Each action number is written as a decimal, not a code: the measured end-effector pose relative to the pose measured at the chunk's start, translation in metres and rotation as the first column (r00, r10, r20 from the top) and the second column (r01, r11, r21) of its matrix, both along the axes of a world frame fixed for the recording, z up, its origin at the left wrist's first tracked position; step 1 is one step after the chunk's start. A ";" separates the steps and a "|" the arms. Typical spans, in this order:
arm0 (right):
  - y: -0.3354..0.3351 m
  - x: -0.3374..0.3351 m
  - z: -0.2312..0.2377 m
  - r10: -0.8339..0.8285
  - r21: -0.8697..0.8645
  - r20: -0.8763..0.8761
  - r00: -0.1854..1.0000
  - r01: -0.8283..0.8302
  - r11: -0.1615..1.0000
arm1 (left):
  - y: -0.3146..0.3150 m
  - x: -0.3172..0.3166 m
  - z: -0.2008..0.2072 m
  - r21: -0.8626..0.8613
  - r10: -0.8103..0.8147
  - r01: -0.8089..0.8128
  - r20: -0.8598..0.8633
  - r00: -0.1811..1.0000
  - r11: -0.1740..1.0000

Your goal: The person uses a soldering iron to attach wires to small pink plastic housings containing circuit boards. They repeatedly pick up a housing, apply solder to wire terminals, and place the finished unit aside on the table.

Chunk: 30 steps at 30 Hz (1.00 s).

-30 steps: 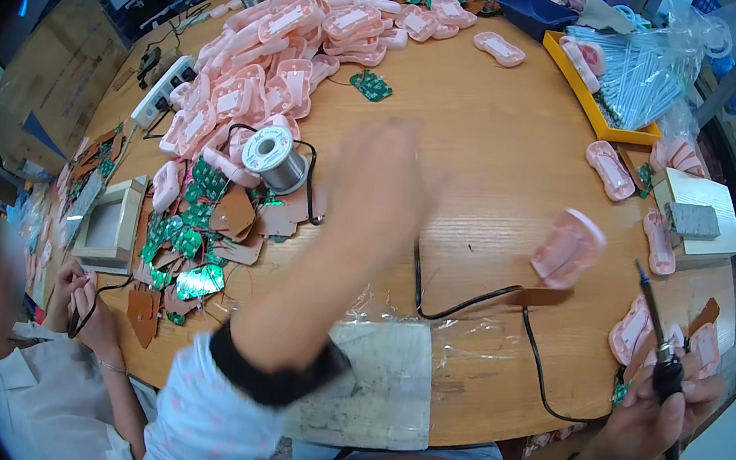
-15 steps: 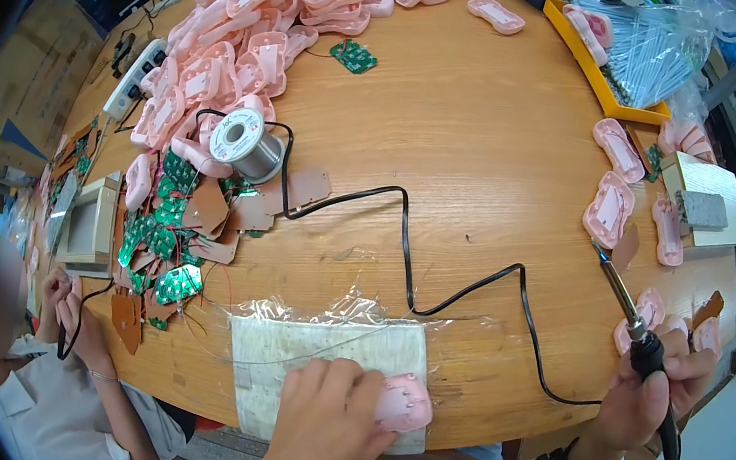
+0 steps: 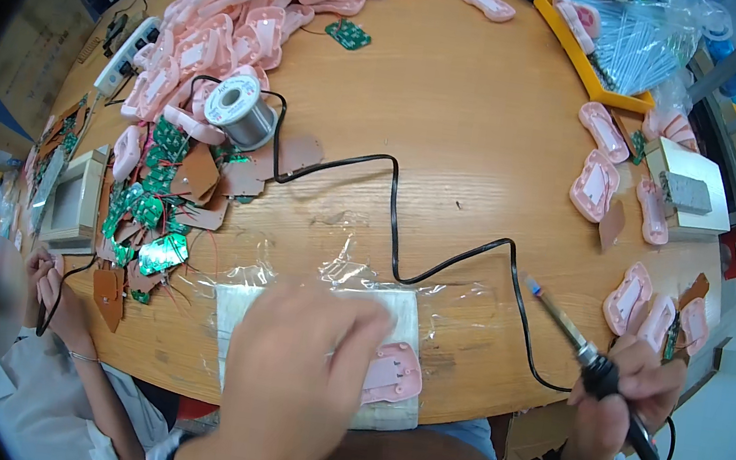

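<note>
In my right hand (image 3: 632, 394) is a soldering iron (image 3: 598, 368), gripped by its black handle, its metal tip pointing up and left over the table. A pink plastic shell (image 3: 393, 373), hollow side up, lies on a pale cloth pad (image 3: 230, 305) at the table's front edge. My left hand (image 3: 298, 361) is above the pad, just left of the shell, apart from it. Motion smears its curled fingers, so whether they hold anything is unclear. The hand hides much of the pad and the shell's left end.
A spool of solder wire (image 3: 248, 114) stands by a pile of pink shells (image 3: 228, 22) and green circuit boards (image 3: 162, 253). The iron's black cord (image 3: 395, 224) snakes across the table. More shells (image 3: 594, 185) lie right, near a yellow tray (image 3: 588, 68). A co-worker's hands (image 3: 58, 295) are at left.
My left hand has let go of the pink shell and lifted off it. The soldering iron has shifted left in my right hand. The whole view has shifted slightly.
</note>
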State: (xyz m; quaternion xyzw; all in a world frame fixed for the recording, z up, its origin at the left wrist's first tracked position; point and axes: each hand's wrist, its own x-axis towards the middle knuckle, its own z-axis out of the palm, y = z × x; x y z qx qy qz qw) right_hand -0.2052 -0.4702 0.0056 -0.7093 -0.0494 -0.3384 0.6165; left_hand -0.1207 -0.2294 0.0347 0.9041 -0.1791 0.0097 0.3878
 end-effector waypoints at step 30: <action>0.010 -0.003 -0.019 0.480 -0.276 -0.290 0.828 -0.553 0.786 | -0.003 -0.055 -0.044 -0.018 0.184 -0.190 -0.170 0.968 0.982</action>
